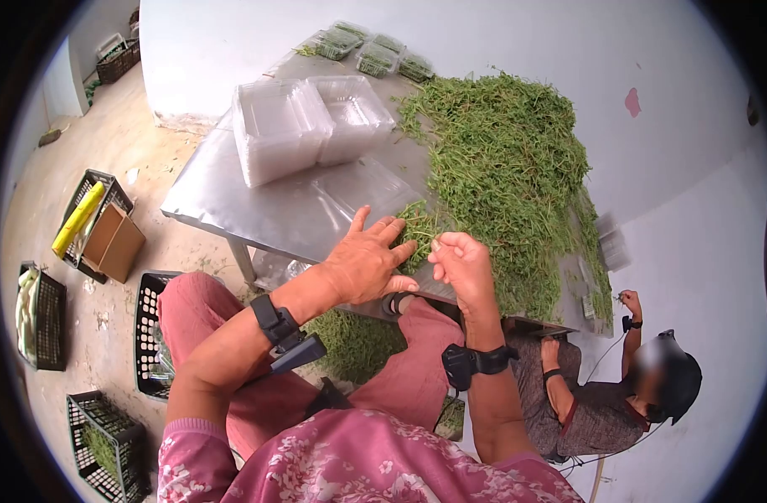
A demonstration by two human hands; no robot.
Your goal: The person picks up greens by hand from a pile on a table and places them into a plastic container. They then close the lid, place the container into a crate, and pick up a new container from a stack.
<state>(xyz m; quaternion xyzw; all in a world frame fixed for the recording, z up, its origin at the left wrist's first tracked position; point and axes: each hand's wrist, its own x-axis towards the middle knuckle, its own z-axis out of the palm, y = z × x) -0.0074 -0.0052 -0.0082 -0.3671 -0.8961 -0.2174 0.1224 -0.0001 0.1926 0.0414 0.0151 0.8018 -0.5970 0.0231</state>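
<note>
My left hand (367, 258) is spread at the table's front edge, palm down, its fingertips beside a small bunch of green stems (419, 230). My right hand (461, 258) is closed in a pinch at the right side of that bunch; a thin stem shows at its fingertips. Behind and to the right lies a large heap of green stems (509, 168) on the metal table (212, 184). An open clear plastic container (362, 186) lies just beyond my left hand, in front of tall stacks of clear containers (283, 126).
Filled containers (377, 59) stand at the table's far end. A co-worker (601, 402) sits to the right, one hand raised by the table. Black crates (41, 318) stand on the floor at left. More greens (350, 339) lie under the table.
</note>
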